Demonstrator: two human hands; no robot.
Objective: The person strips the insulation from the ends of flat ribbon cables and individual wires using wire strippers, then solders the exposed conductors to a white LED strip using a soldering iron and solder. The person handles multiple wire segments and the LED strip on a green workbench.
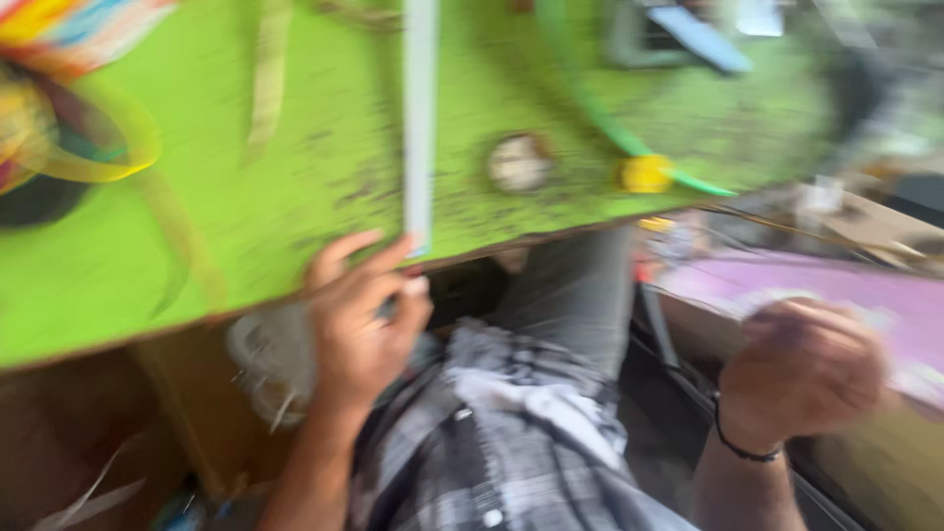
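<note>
green table (197, 226): white strip (419, 118) end at left hand (362, 315) fingertips.

Long pale strip (420, 118) flat across green table (197, 246), near end at edge.

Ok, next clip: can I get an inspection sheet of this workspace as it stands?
Surface: green board, speckled and worn, picture blurred.
Job's things: pale strip lying on the board, its near end at the edge.
Clutter: round pale disc, yellow cap, yellow loop.
Grippers: left hand at the strip's end by the board edge; right hand closed over the pink sheet, contents unclear.
Cables: green cord across the board.
Surroundings: plaid shirt; the rest too blurred.
</note>
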